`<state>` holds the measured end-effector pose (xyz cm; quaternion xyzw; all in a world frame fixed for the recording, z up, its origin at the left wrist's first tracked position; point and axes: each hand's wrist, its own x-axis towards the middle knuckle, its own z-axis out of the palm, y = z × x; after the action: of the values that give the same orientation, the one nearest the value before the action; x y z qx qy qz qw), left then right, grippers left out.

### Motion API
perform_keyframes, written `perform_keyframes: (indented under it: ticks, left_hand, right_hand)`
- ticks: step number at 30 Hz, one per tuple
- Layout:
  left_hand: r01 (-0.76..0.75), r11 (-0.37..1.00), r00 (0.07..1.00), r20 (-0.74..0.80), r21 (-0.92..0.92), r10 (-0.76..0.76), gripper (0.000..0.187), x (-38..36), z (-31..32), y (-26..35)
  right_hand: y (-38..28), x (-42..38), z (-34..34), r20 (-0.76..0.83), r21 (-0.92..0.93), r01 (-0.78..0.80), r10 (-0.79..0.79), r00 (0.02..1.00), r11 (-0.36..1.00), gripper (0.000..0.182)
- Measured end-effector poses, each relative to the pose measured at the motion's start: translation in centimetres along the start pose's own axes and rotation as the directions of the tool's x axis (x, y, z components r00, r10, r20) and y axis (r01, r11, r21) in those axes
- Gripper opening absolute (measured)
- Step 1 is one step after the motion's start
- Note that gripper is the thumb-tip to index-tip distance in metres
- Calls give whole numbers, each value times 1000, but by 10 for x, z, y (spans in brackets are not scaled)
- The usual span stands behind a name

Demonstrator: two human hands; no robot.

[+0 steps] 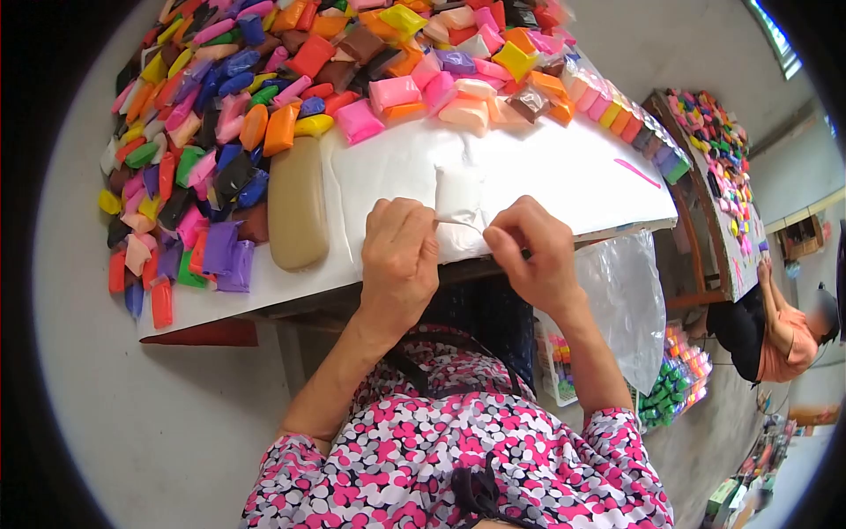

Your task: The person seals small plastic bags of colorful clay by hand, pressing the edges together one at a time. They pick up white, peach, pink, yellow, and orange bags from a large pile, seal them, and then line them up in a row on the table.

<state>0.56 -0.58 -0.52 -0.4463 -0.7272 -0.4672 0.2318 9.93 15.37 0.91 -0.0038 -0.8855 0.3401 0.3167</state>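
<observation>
Left hand: the left hand (401,251) is curled narrow, with thumb and forefinger brought together at the near edge of the clear wrapper (460,219).
Right hand: the right hand (538,256) is held half curled, its thumb and forefinger close together at the wrapper's other side; whether film is pinched there cannot be told.
Action in hand: the wrapper's near edge appears to be worked from both sides; for this, the edge has to be kept level between the fingertips and the soft contents left unsqueezed.
White packet: the small, soft white packet in clear film (459,189) is seen between the hands and just beyond the fingertips, flat on the desk, plump and roughly rectangular, with shine and creases towards its near end.
Left of the left hand: a smooth tan block with rounded corners (298,203) is laid on the white-topped desk (379,163), with a heap of multicoloured wrapped packets (233,106) beside it and beyond.
Beyond the right hand: a row of small coloured packs in clear plastic (624,119) and a thin pink stick (636,173) are seen.
Below the right hand: a clear plastic bag (627,300) is hung by the desk edge.
Far right: another person (789,339) is seated at a second desk (705,198).
</observation>
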Motion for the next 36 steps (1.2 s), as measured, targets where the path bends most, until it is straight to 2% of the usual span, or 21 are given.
perform_keyframes:
  ticks: [1,2,3,4,6,9,12,14,15,16,18,19,20,23,27,30,33,36]
  left_hand:
    - [18,999,999,-42,-33,-20,7,0,0,0]
    - [34,997,996,-85,-66,-40,7,1,-1,-1]
    - [45,996,993,-110,-79,-53,7,0,-1,0]
    - [55,994,988,-136,-92,-67,7,0,-1,2]
    - [84,990,981,-164,-115,-102,8,0,-1,5]
    - [147,980,971,-170,-131,-168,10,2,-3,5]
    - [211,975,953,-207,-70,-221,16,5,-14,6]
    - [254,967,928,-288,20,-238,21,7,-27,16]
    - [216,976,929,-316,34,-195,23,5,-36,18]
    - [179,983,928,-341,50,-151,26,1,-45,18]
    - [127,986,934,-348,112,-81,23,-4,-67,13]
    - [164,982,929,-349,92,-122,22,-3,-75,9]
    - [203,977,922,-350,70,-166,20,-2,-83,5]
    - [274,961,902,-357,38,-243,18,2,-94,-13]
    - [328,945,888,-342,1,-308,17,4,-97,-26]
    - [367,930,889,-298,9,-348,17,7,-94,-34]
    - [404,915,884,-259,8,-389,16,8,-92,-38]
    - [403,915,884,-272,26,-381,17,7,-91,-40]
  right_hand:
    - [-3,2,-3,35,145,-190,187,982,971,16]
    - [4,2,-2,73,282,-333,326,942,900,25]
    - [2,8,-4,175,423,-404,364,915,811,29]
    - [-4,17,-8,283,541,-474,381,880,695,35]
    - [-3,29,-10,489,711,-545,245,837,445,56]
    - [-19,48,2,422,797,-457,179,889,394,55]
    - [-15,61,16,466,766,-485,155,871,421,58]
    - [-26,69,27,387,722,-394,140,911,568,59]
    - [-31,73,35,349,692,-346,127,929,634,59]
    - [-31,75,46,270,581,-248,105,957,775,59]
    - [-37,84,58,319,410,-251,120,940,877,61]
    - [-40,89,65,339,319,-243,130,932,916,62]
    - [-38,91,77,295,291,-149,60,954,945,60]
    - [-27,92,99,384,202,-196,107,917,959,57]
    - [-33,93,91,409,264,-277,152,900,924,57]
    - [-35,95,92,421,231,-268,153,894,935,56]
    - [-38,95,94,407,170,-163,81,910,972,54]
    - [-36,94,99,319,39,70,-79,944,997,53]
